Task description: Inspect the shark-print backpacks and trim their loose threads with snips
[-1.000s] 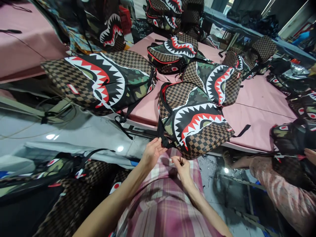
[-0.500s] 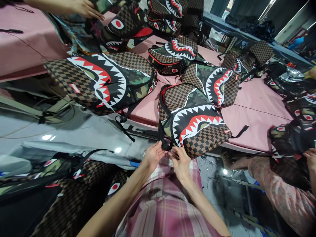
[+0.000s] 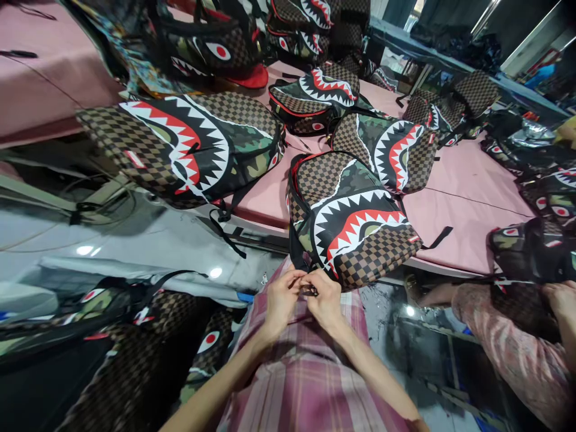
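A checkered and camouflage backpack with a red shark mouth lies at the near edge of the pink table. Its black strap hangs off the lower left corner toward my hands. My left hand is closed, fingertips pinched at the end of this strap. Right beside it, my right hand is closed too, its fingers meeting the left ones around a small dark piece. Fingers hide most of that piece, and I cannot make out its shape.
Another shark backpack lies to the left, its straps hanging over the edge. More backpacks lie behind. Bags are heaped at lower left. At right, a person's hand holds a dark bag.
My hands have come together at the strap, and the fingers have closed in. At the upper left, another person's hand has left the view and the bag there has shifted.
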`<state>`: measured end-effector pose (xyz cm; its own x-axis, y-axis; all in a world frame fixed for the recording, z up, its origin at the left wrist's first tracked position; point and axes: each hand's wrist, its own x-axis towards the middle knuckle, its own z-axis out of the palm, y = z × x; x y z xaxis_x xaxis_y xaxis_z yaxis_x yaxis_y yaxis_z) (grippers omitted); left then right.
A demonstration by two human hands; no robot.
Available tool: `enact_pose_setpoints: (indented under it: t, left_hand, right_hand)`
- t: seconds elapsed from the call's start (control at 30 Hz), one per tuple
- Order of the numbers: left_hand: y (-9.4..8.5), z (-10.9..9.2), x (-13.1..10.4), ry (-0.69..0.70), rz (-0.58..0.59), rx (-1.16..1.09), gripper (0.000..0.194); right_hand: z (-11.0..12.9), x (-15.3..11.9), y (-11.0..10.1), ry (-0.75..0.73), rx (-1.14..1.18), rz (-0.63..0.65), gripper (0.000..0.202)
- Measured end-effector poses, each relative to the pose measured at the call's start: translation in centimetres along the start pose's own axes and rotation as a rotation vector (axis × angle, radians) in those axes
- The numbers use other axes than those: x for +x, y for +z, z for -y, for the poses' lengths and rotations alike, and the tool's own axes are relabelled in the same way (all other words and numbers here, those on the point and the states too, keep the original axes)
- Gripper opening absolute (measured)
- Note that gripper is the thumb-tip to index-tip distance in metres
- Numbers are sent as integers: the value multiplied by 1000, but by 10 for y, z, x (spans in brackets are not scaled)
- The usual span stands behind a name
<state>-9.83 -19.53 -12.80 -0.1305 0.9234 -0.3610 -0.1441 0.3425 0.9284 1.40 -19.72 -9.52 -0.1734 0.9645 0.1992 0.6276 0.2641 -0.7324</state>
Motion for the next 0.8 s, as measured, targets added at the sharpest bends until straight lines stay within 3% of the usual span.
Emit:
enact_pose_setpoints:
  t: [0.1,0.23,0.33,0.57,0.8]
  left_hand:
    - [-2,-4,4,-9,-71,-64,11]
    - [-4,-16,5,-167,2,-304,29]
    - [-5,-24,5,-242,54,-437,31]
    - [-6,-27,6,-285,42,-484,28]
    - [-6,-25,6,-280,67,-481,30]
  right_hand:
    - [5,-2,-13,-4,-318,59,18]
    - [5,-15,-25,79,-600,11,33]
    - [0,-23,-23,0,-565,-33,19]
    - [-6,-16,-11,-213,-571,-76,21]
    - [-9,-14,-8,-153,-531,-15,20]
